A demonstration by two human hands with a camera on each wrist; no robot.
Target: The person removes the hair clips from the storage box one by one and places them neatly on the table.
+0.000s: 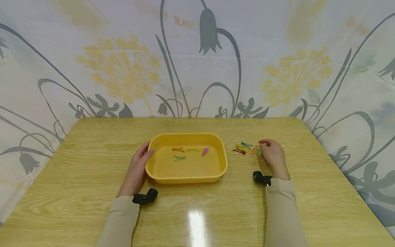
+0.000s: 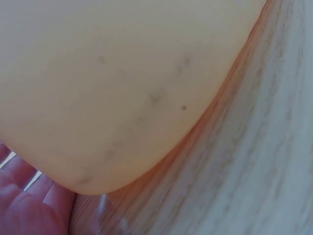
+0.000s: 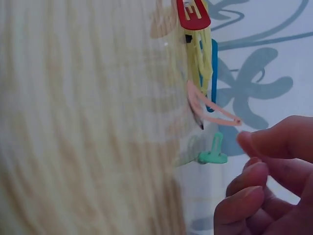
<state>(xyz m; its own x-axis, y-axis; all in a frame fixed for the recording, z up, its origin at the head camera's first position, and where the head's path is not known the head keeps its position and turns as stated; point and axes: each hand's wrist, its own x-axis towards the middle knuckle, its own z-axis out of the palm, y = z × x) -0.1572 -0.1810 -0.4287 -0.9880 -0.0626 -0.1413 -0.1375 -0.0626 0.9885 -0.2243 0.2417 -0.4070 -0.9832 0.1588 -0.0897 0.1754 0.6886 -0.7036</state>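
The left hand [image 1: 140,164] grips the left end of a yellow plastic tub [image 1: 186,180], its thumb over the rim and its fingers along the outside. Inside the tub lie an orange hair clip [image 1: 178,150], a yellow one [image 1: 193,150], a pink one [image 1: 205,151] and a teal one [image 1: 179,157]. The right hand [image 1: 273,154] hovers beside a small pile of hair clips, fingers loosely bent and nothing visible between them. Nearest its fingertips are a peach clip [image 3: 215,115] and a green clip [image 3: 213,155]. Red [image 3: 194,17], yellow [image 3: 205,61] and blue [image 3: 213,73] clips lie beyond.
Everything stands on a wood-grain table [image 1: 228,206]. A patterned cloth [image 1: 191,68] with flowers hangs behind the table's far edge. Each wrist carries a black camera, the left one [image 1: 146,197] near the tub's front corner.
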